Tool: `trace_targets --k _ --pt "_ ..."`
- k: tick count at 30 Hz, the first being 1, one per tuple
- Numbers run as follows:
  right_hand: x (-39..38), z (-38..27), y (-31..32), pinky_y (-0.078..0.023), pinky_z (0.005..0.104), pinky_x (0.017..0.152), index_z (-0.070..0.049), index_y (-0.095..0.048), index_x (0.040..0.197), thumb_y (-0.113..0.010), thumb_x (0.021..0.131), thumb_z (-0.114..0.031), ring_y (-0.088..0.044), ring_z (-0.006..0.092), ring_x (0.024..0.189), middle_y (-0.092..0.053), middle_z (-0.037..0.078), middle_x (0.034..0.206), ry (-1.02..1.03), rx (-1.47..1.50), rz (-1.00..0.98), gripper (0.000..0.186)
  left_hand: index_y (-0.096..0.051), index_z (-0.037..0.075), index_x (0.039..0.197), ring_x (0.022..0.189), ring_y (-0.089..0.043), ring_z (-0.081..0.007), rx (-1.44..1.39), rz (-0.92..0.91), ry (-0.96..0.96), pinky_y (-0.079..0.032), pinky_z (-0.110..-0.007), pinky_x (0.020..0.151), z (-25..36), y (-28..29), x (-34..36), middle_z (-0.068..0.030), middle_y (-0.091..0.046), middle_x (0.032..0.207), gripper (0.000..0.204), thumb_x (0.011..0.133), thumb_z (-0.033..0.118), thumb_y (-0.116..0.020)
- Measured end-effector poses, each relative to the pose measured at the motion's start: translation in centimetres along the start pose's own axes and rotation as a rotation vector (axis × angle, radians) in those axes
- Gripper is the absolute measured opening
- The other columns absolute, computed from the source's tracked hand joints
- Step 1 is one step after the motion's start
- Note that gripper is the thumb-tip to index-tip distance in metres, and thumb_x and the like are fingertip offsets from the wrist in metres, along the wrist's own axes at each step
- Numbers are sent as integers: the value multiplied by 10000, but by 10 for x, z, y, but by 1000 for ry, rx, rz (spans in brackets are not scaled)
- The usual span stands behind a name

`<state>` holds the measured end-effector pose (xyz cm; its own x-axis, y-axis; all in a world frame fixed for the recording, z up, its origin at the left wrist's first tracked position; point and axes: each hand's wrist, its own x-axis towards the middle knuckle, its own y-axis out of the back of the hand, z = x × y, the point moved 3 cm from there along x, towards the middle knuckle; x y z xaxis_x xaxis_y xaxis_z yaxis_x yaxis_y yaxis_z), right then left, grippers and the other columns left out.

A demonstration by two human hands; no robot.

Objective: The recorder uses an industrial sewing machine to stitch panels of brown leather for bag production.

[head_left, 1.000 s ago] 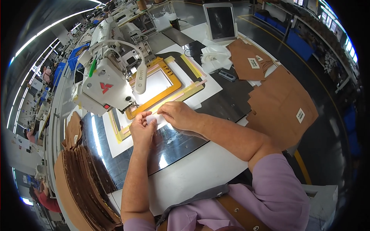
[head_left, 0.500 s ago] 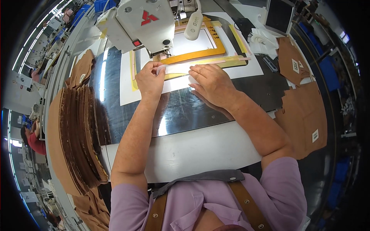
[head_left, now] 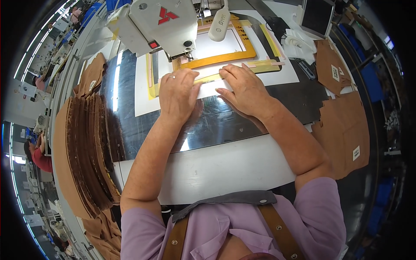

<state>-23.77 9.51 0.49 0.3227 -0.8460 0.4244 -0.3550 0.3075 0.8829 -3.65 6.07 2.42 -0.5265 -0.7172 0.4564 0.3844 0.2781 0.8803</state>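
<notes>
**Taped frame (head_left: 271,68) on white paper (head_left: 281,77)**

Dark, edged in yellow and pink, it lies flat. The right hand (head_left: 245,89) spreads loosely at its near edge; the left hand (head_left: 178,94) curls there (its grip, I cannot tell).

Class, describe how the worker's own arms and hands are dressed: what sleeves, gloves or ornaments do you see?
The left sleeve and right sleeve are plain lilac and short, leaving both forearms uncovered. The left hand and right hand are gloveless. A small bright spot on the left hand might be a ring.
</notes>
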Motion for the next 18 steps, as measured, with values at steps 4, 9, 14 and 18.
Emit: trace_targets --k 4,9,14,18 --pt "3 3 1 -301 517 1204 18 -572 1351 -606 989 -436 -496 320 1338 -572 219 1331 -38 35 -77 582 -428 -70 1473 1411 -439 -383 59 -168 23 -273 -511 1199 0 -24 -13 -277 -499 1461 818 1019 611 -414" --pt "3 14 -11 -152 577 1237 -30 -496 1468 -440 1038 -536 -370 329 1467 -499 186 1491 -157 -111 -139 666 -419 -55 1483 1411 -440 -370 35 -221 44 -233 -543 1208 -5 -27 -1 -272 -483 1475 872 995 666 -385" --pt "9 19 -13 -101 590 1241 -31 -449 1506 -377 1038 -579 -335 339 1489 -465 174 1534 -249 -112 -215 724 -427 -49 1478 1379 -468 -373 17 -299 68 -195 -587 1206 -9 -34 9 -262 -523 1419 916 974 713 -368" --pt "12 24 -16 -73 611 1235 -26 -445 1507 -356 1034 -594 -325 342 1491 -452 189 1539 -328 -151 -250 744 -441 -40 1466 1332 -504 -377 19 -275 86 -187 -602 1196 -12 -39 9 -239 -558 1356 910 969 720 -374"
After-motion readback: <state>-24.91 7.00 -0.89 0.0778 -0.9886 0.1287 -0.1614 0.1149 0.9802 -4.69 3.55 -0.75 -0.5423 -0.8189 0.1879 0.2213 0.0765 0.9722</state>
